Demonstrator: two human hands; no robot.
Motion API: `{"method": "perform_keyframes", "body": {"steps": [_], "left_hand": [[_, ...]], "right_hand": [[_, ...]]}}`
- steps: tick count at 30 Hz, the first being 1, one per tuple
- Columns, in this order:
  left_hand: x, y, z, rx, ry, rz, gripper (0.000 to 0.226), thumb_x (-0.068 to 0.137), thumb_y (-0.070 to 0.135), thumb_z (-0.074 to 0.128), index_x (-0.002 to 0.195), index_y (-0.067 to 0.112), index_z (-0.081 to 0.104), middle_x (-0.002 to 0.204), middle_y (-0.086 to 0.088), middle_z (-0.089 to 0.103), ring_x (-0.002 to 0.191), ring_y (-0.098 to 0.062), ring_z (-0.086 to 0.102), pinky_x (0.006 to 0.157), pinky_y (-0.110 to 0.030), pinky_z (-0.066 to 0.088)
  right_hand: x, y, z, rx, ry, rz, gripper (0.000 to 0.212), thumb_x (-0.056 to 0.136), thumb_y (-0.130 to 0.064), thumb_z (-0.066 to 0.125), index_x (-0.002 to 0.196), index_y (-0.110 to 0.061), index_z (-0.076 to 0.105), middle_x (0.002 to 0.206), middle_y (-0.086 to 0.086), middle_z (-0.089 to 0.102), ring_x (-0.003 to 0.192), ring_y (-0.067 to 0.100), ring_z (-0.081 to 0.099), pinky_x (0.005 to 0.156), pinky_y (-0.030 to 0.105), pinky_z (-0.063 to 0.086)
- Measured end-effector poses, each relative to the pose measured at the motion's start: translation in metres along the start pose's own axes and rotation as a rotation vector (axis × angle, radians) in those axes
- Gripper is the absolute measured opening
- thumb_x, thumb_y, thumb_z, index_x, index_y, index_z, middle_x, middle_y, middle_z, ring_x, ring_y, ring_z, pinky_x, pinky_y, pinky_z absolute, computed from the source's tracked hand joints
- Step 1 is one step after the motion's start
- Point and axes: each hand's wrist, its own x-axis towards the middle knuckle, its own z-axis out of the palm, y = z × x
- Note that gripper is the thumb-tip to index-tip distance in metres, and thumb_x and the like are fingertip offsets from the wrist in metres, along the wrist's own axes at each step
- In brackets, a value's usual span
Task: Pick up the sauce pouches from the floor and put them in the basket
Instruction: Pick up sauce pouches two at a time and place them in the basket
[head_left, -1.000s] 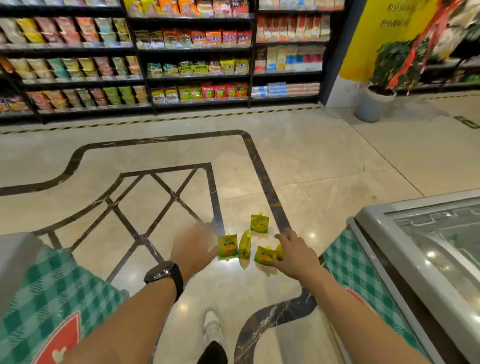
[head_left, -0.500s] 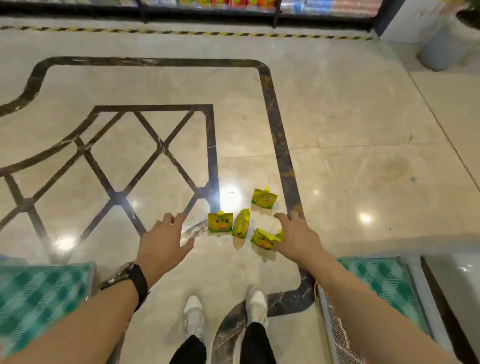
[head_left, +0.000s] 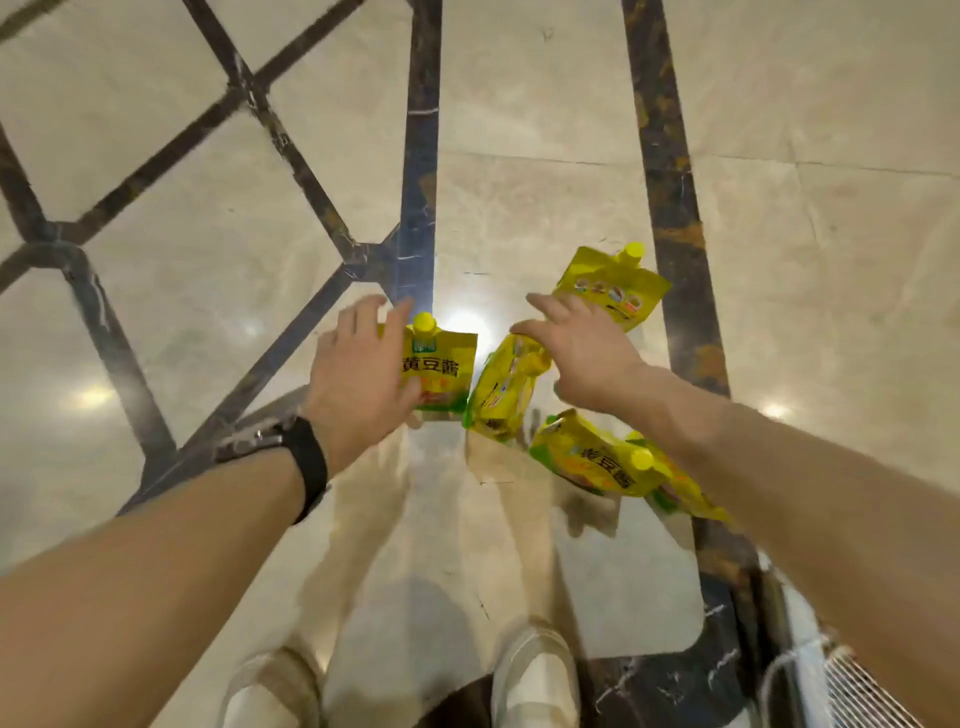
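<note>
Five yellow sauce pouches sit close together on the glossy beige floor (head_left: 789, 270), in the middle of the frame between two dark inlaid bands.

The left hand (head_left: 363, 374) lies over the left edge of the front pouch (head_left: 441, 369), which stands with its label and yellow cap facing up. The fingers are spread and only lightly bent and the thumb crosses the pouch's lower corner. It is an open hand, not a closed grip, and whether it presses on the pouch is unclear. A black wristwatch (head_left: 306, 462) is on that wrist.

The right hand (head_left: 576, 358) is also open, fingers splayed toward the upper left. It sits over the top end of the tilted middle pouch (head_left: 498, 400) without visibly pinching it.

Just beyond it is the far pouch (head_left: 613, 291), cap toward the top of the frame. Below the right forearm the fallen pouch (head_left: 592, 457) lies flat and overlaps the hidden pouch (head_left: 685, 493), which is mostly covered by the arm.

White shoes (head_left: 535, 675) show at the bottom centre — and a white wire grid (head_left: 857, 691) in the lower right corner.
</note>
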Motion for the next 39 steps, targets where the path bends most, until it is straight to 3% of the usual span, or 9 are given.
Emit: {"method": "perform_keyframes", "body": {"steps": [3,6,14,18,22,27,31,34,39], "left_hand": [[0.036,-0.022,0.041,-0.010,0.081,0.052,0.054,0.086,0.026,0.063,0.137,0.014,0.047,0.126,-0.014,0.057,0.117,-0.036,0.053,0.095,-0.049,0.046],[0.056,-0.041,0.068,-0.091,0.120,0.153,0.026,0.092,0.029,0.061,0.115,0.017,0.062,0.103,-0.006,0.059,0.095,-0.031,0.060,0.075,-0.042,0.046],[0.080,-0.074,0.072,-0.219,0.044,0.310,0.024,0.089,0.046,0.068,0.105,0.029,0.073,0.090,0.013,0.065,0.082,-0.012,0.059,0.070,-0.034,0.047],[0.066,-0.073,0.054,-0.169,-0.041,0.334,0.023,0.091,0.044,0.067,0.097,0.023,0.074,0.087,0.006,0.068,0.079,-0.017,0.062,0.070,-0.036,0.050],[0.049,-0.083,0.039,-0.132,-0.097,0.370,0.019,0.093,0.036,0.067,0.096,0.019,0.075,0.082,0.005,0.061,0.075,-0.015,0.055,0.064,-0.024,0.044],[0.043,-0.138,0.040,-0.156,-0.209,0.335,0.038,0.085,0.053,0.064,0.090,0.018,0.076,0.078,-0.002,0.072,0.071,-0.023,0.064,0.068,-0.046,0.052],[0.007,-0.167,0.059,-0.661,-0.108,0.144,0.029,0.082,0.050,0.073,0.091,0.023,0.080,0.085,-0.003,0.077,0.082,-0.028,0.070,0.078,-0.051,0.057],[-0.007,-0.159,0.085,-1.128,0.091,-0.069,0.005,0.076,0.023,0.077,0.079,0.025,0.080,0.082,-0.002,0.077,0.078,-0.014,0.071,0.073,-0.030,0.058],[-0.004,-0.154,0.128,-1.301,0.027,-0.204,0.052,0.069,0.009,0.084,0.117,0.012,0.064,0.100,-0.001,0.078,0.088,-0.012,0.074,0.068,-0.022,0.059]], "right_hand": [[0.041,0.009,0.040,-0.100,0.116,-0.139,0.049,0.083,-0.019,0.066,0.131,-0.030,0.060,0.154,0.000,0.041,0.144,0.028,0.031,0.114,0.045,0.024],[0.064,0.016,0.059,-0.134,0.232,-0.218,0.021,0.081,-0.025,0.062,0.099,-0.031,0.071,0.117,-0.008,0.069,0.120,0.022,0.056,0.104,0.042,0.030],[0.074,0.005,0.049,-0.162,0.207,-0.227,0.014,0.076,-0.020,0.067,0.089,-0.025,0.071,0.091,-0.003,0.072,0.096,0.022,0.064,0.105,0.041,0.036],[0.060,-0.011,0.039,-0.130,0.140,-0.207,0.012,0.076,-0.015,0.069,0.076,-0.025,0.062,0.083,0.008,0.069,0.086,0.033,0.064,0.072,0.032,0.041],[0.057,-0.026,0.037,0.078,0.104,-0.184,0.015,0.079,-0.026,0.077,0.088,-0.016,0.073,0.090,0.010,0.071,0.086,0.029,0.066,0.063,0.033,0.045],[0.065,-0.040,0.041,0.254,0.059,-0.189,0.012,0.080,-0.018,0.079,0.090,-0.014,0.075,0.090,0.007,0.074,0.084,0.025,0.065,0.068,0.034,0.049],[0.071,-0.035,0.056,0.495,0.129,-0.091,0.010,0.077,-0.016,0.082,0.081,-0.013,0.074,0.079,0.007,0.072,0.074,0.020,0.063,0.061,0.029,0.046],[0.071,-0.028,0.071,0.810,0.242,0.044,0.019,0.075,-0.019,0.085,0.073,-0.006,0.071,0.073,0.016,0.067,0.065,0.015,0.057,0.058,0.028,0.040],[0.074,-0.030,0.105,1.285,0.281,0.237,0.021,0.076,-0.022,0.083,0.092,-0.012,0.075,0.091,0.002,0.077,0.088,0.013,0.071,0.078,0.031,0.054]]}}
